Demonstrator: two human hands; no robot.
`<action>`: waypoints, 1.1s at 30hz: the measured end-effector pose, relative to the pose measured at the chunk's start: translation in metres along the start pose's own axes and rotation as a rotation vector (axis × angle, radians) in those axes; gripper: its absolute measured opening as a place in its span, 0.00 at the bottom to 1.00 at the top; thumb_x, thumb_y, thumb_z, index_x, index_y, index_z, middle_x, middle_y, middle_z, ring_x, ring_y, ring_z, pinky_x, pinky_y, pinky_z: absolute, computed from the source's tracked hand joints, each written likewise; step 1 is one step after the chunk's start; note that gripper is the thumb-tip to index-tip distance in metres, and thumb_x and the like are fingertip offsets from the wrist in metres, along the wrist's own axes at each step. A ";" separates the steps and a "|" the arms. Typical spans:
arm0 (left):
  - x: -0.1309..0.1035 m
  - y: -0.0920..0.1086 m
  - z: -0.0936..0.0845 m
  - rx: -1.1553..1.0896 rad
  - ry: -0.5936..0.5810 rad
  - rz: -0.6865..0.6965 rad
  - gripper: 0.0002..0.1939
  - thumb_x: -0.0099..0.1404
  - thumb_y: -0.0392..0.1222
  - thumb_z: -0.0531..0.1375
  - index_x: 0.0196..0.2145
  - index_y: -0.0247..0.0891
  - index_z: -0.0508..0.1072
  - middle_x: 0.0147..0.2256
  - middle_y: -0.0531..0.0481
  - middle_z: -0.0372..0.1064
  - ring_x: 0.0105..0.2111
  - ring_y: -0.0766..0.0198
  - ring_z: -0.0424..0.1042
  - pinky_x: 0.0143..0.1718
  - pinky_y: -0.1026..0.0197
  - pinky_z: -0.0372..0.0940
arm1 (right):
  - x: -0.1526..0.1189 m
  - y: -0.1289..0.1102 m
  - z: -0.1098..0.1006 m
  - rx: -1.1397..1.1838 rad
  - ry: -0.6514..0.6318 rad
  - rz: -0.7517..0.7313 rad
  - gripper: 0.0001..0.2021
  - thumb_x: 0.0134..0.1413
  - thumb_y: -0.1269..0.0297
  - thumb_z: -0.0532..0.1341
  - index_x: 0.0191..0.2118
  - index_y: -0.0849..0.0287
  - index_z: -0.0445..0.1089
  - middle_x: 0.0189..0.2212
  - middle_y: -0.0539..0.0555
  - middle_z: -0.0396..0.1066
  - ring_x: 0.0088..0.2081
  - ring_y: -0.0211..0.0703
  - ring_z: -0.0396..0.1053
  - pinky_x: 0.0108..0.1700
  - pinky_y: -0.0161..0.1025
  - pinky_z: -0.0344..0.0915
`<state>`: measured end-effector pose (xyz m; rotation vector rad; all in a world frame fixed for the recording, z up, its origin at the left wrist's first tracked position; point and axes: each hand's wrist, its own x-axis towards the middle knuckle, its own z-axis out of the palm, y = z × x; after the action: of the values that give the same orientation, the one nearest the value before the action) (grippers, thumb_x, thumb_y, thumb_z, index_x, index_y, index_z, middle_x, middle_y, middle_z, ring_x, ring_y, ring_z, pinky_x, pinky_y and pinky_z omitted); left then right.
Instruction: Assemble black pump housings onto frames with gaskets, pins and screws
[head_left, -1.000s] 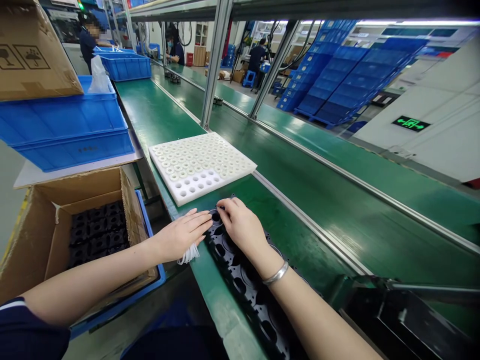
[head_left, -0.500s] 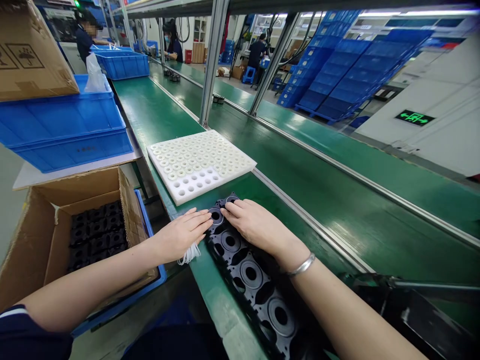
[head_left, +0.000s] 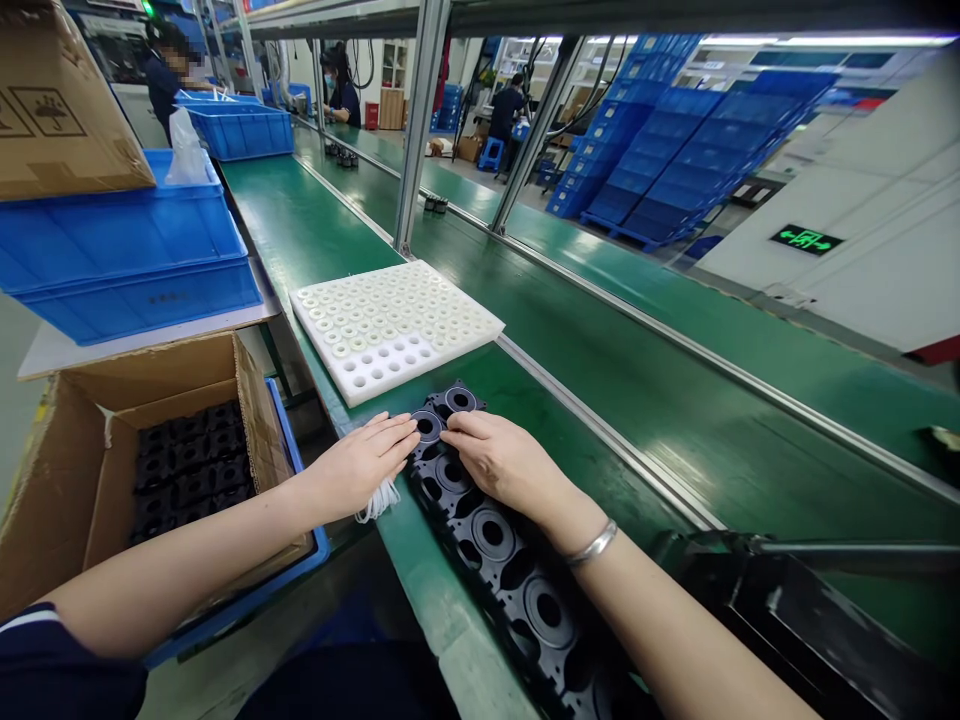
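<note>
A row of black parts with round centre holes point(head_left: 493, 533) lies along the front of the green bench. My left hand point(head_left: 365, 462) reaches over the left side of its far end, fingers stretched out together, with a bundle of white rings point(head_left: 379, 500) under the palm. Across from it, my right hand point(head_left: 499, 455) rests over the parts, thumb and fingertips pinched at the right edge of a ringed part point(head_left: 427, 427); what they hold is too small to tell. Just beyond the hands lies a white foam tray point(head_left: 386, 378) of pale rings, its nearest holes bare.
An open carton point(head_left: 71, 440) of black parts stands at the left, below stacked blue crates point(head_left: 120, 240). A metal post point(head_left: 418, 130) rises behind the tray. Black equipment point(head_left: 810, 620) is at the lower right. People work in the background.
My right hand has moved slightly toward me, off the farthest black part, whose ring now shows. My left hand stays beside the parts. The view has shifted a little.
</note>
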<state>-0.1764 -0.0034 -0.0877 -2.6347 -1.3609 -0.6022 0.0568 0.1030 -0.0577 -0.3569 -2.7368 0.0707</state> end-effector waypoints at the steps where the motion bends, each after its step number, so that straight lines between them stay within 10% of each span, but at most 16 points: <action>1: 0.000 0.001 0.000 -0.002 0.006 -0.002 0.21 0.76 0.36 0.50 0.64 0.32 0.62 0.61 0.34 0.66 0.65 0.51 0.62 0.65 0.40 0.61 | -0.002 -0.002 0.001 0.032 0.018 0.016 0.14 0.67 0.75 0.50 0.43 0.60 0.73 0.40 0.59 0.71 0.40 0.44 0.69 0.42 0.42 0.68; 12: -0.006 0.006 -0.001 0.076 0.033 0.009 0.20 0.74 0.35 0.53 0.61 0.26 0.66 0.60 0.31 0.67 0.64 0.47 0.63 0.64 0.40 0.62 | 0.004 -0.018 0.012 0.028 0.033 0.317 0.23 0.62 0.79 0.52 0.60 0.61 0.69 0.46 0.62 0.68 0.46 0.50 0.66 0.50 0.49 0.67; 22: -0.005 0.007 0.000 0.083 0.052 0.004 0.20 0.75 0.36 0.52 0.61 0.27 0.65 0.59 0.32 0.68 0.62 0.47 0.65 0.62 0.40 0.65 | 0.004 -0.034 0.008 -0.066 -0.032 0.372 0.18 0.62 0.78 0.52 0.50 0.62 0.75 0.42 0.61 0.69 0.41 0.51 0.63 0.42 0.47 0.62; 33: 0.004 0.021 -0.029 -0.290 0.098 -0.054 0.19 0.75 0.37 0.51 0.60 0.33 0.64 0.50 0.37 0.71 0.50 0.55 0.74 0.49 0.54 0.73 | -0.003 -0.082 -0.025 0.822 0.029 0.486 0.07 0.64 0.59 0.61 0.43 0.56 0.72 0.34 0.51 0.68 0.34 0.40 0.68 0.36 0.37 0.66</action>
<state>-0.1656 -0.0208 -0.0577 -2.7471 -1.4153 -0.9924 0.0494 0.0232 -0.0273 -0.7329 -2.2671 1.2405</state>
